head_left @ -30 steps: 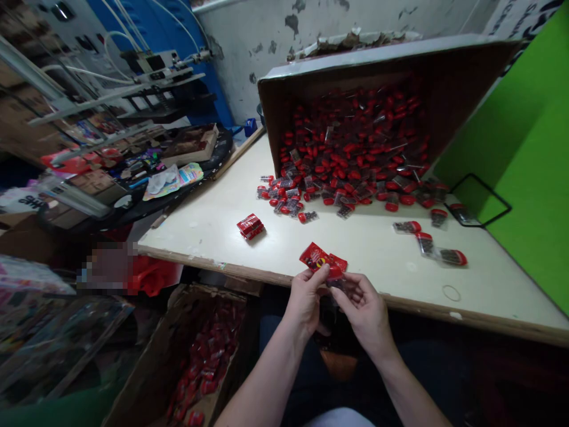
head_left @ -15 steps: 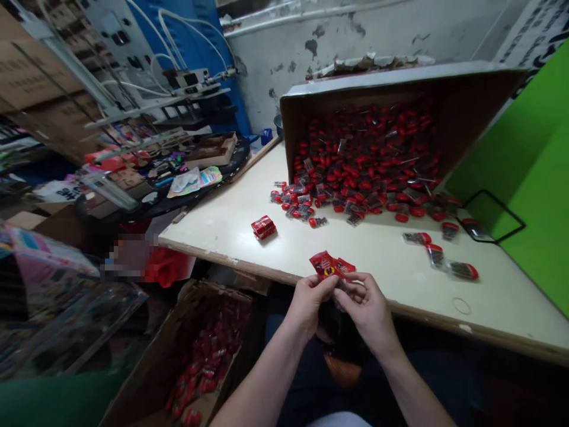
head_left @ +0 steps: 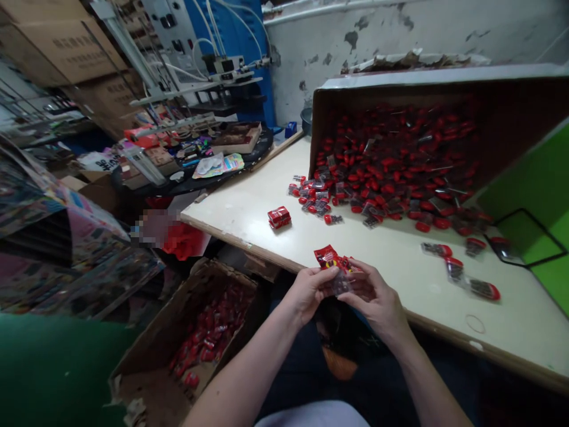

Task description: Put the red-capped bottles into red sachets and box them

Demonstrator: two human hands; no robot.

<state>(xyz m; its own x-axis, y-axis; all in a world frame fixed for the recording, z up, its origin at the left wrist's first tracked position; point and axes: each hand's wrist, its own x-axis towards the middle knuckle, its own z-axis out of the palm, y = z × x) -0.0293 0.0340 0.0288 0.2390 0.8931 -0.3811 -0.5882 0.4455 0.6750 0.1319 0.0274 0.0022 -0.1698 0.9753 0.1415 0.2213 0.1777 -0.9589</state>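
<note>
Close to the table's front edge, my left hand (head_left: 306, 292) pinches a small packet (head_left: 326, 256) between thumb and fingers. Its top is printed red card with a yellow spot, and a clear plastic part hangs below. My right hand (head_left: 381, 301) curls round the packet's right side, fingers on the red part and thumb low by the clear plastic. What the clear part contains is hard to make out. Beyond my hands, a small stack of folded red cards (head_left: 279, 217) lies on the white table (head_left: 235, 207).
A large tipped carton (head_left: 427, 80) spills many red-capped clear packs (head_left: 382, 172) onto the table. Several loose packs (head_left: 482, 289) and a rubber band (head_left: 475, 324) lie at right, near a black wire frame (head_left: 533, 261). Below left, an open box (head_left: 146, 379) holds red packets. A machine (head_left: 231, 71) stands behind.
The view has swung left, so the table things sit further right. My right thumb has moved away from my left thumb, showing more of the clear plastic. Both hands stay at the packet.
</note>
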